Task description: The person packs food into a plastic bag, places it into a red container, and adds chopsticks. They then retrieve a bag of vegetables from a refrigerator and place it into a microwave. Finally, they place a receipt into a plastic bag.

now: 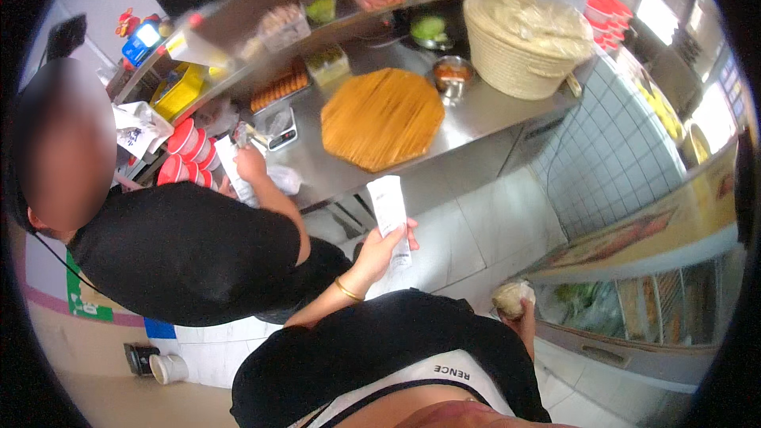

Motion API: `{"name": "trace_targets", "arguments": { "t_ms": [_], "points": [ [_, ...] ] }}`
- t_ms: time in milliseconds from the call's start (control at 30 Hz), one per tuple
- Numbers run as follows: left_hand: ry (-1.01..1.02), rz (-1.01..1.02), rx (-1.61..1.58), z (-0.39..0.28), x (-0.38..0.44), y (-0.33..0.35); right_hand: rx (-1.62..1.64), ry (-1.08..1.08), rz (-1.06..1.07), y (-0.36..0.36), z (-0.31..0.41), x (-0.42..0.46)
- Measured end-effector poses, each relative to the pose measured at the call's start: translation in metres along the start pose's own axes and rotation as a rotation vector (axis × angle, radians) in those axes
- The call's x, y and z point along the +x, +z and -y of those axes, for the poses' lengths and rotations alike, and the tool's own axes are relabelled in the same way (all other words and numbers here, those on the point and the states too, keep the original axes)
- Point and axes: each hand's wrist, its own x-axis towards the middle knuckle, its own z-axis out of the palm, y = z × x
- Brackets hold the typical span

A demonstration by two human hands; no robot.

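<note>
My left hand (pixel 383 246) grips a printed paper receipt (pixel 387 205), held upright in front of my body, short of the steel counter's edge. Low at the right, my right hand (pixel 524 318) holds a roundish, pale brown wrapped item (pixel 509 299) with a bit of white paper or tissue; what is inside cannot be told. Beyond the receipt lies an octagonal wooden board (pixel 383 119) on the steel counter (pixel 475 131). A small digital scale (pixel 282 137) with a plastic bag on it is left of the board.
A co-worker in a black shirt (pixel 196 249) stands close on the left, holding a paper strip (pixel 235 169). A lidded woven basket (pixel 517 53), a steel bowl (pixel 453 71) and a tray of sausages (pixel 279 88) stand on the counter. A glass-fronted cabinet (pixel 642 303) is at the right.
</note>
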Motion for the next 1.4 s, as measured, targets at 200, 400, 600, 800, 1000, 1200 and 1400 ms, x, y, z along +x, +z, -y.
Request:
{"name": "trace_targets", "arguments": {
  "t_ms": [200, 400, 600, 800, 1000, 1200, 1400],
  "points": [
    [0.051, -0.282, -0.079, 0.000, 0.025, -0.019, -0.052, 0.045, 0.136, 0.104, 0.074, 0.115],
    [0.187, -0.550, -0.157, -0.020, 0.092, -0.067, -0.290, -0.064, 0.275, 0.230, 0.133, 0.225],
    [0.609, -0.250, -0.276, -0.146, 0.236, -0.114, -0.396, -0.342, 0.657, 0.384, 0.220, 0.288],
    [1.003, -0.289, -0.574, -0.393, 0.384, -0.150, -0.541, -0.692, 0.832, 0.534, 0.329, 0.343],
    [1.166, -0.105, -0.574, -0.469, 0.424, -0.211, -0.525, -0.909, 1.218, 0.703, 0.414, 0.386],
    [1.148, 0.041, -0.519, -0.428, 0.357, -0.193, -0.704, -0.739, 1.341, 0.763, 0.448, 0.407],
    [1.263, -0.236, -0.447, -0.420, 0.306, -0.180, -0.736, -1.057, 1.311, 0.750, 0.440, 0.399]
  ]
}}
